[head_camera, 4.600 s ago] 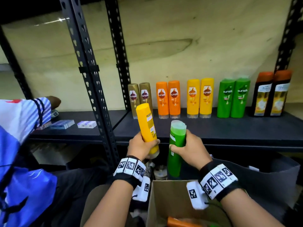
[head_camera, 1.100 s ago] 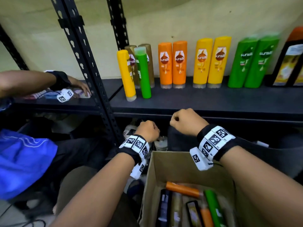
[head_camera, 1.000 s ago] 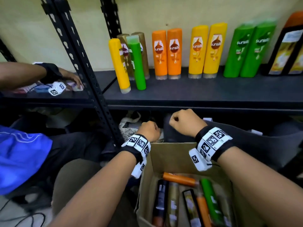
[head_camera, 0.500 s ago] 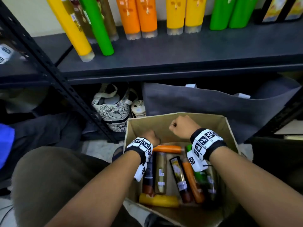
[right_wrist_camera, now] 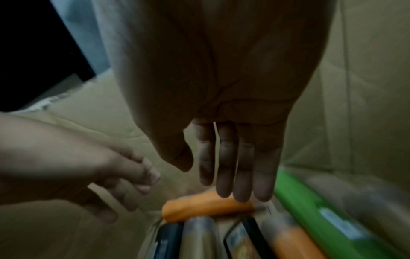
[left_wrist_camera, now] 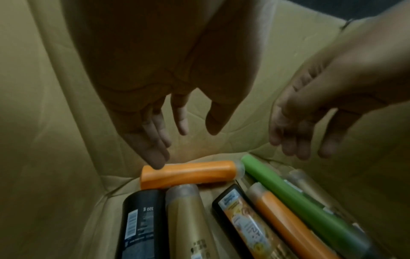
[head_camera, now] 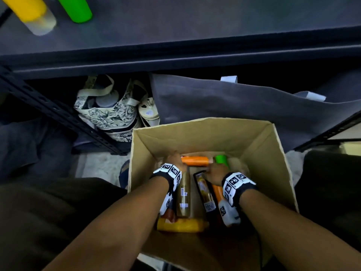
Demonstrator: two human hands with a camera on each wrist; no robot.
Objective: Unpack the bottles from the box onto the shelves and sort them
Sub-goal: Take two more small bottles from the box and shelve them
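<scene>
Both my hands are down inside the cardboard box (head_camera: pixel 273 153). Several bottles lie in it: an orange bottle (head_camera: pixel 195 160) across the far end, a green bottle (head_camera: pixel 221 159), a gold bottle (head_camera: pixel 183 194), a black-labelled bottle (head_camera: pixel 204 192) and a yellow bottle (head_camera: pixel 181 224) at the near end. My left hand (left_wrist_camera: pixel 168 129) has straight fingers, one fingertip touching the orange bottle (left_wrist_camera: pixel 188 173). My right hand (right_wrist_camera: pixel 224 173) hovers with straight fingers just over the same orange bottle (right_wrist_camera: pixel 206 206), beside the green bottle (right_wrist_camera: pixel 321 215). Neither hand holds anything.
The dark shelf (head_camera: pixel 195 36) runs across the top, with the bases of a yellow bottle (head_camera: pixel 33 14) and a green bottle (head_camera: pixel 76 10) on it. Under it sit a patterned bag (head_camera: pixel 109 112), a white shoe (head_camera: pixel 148 112) and a grey fabric bag (head_camera: pixel 244 106). A black shelf post (head_camera: pixel 58 112) slants at left.
Since setting the yellow and green bottles on the shelf, my hands have dropped from fists at the box rim down to the bottles and opened; my view has tilted down.
</scene>
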